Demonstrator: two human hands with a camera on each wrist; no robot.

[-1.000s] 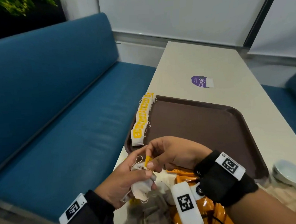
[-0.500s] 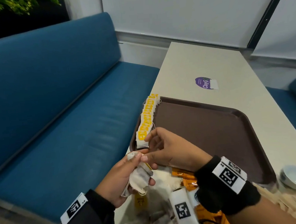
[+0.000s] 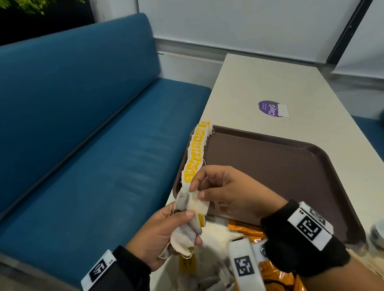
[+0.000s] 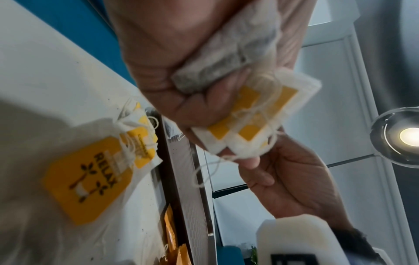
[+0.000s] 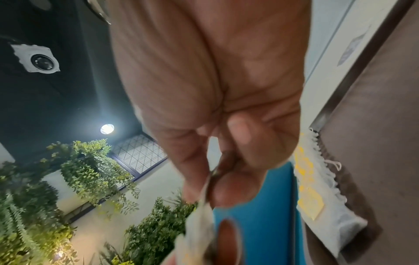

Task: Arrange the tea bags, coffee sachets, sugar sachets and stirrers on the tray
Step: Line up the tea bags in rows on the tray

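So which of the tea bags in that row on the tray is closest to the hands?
The end one nearest the person, at the row's near end; the right hand's fingertips are just beside it.

From head height we look down over both hands; our wrist cameras peer up along each palm (very close), and all three share the tea bags (image 3: 191, 204) between them.

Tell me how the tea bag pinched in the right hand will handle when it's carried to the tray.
Probably floppy: the tea bag sags between the right hand and left hand. Likely light; a fingertip pinch lifts it. Loose strings may snag neighbouring bags.
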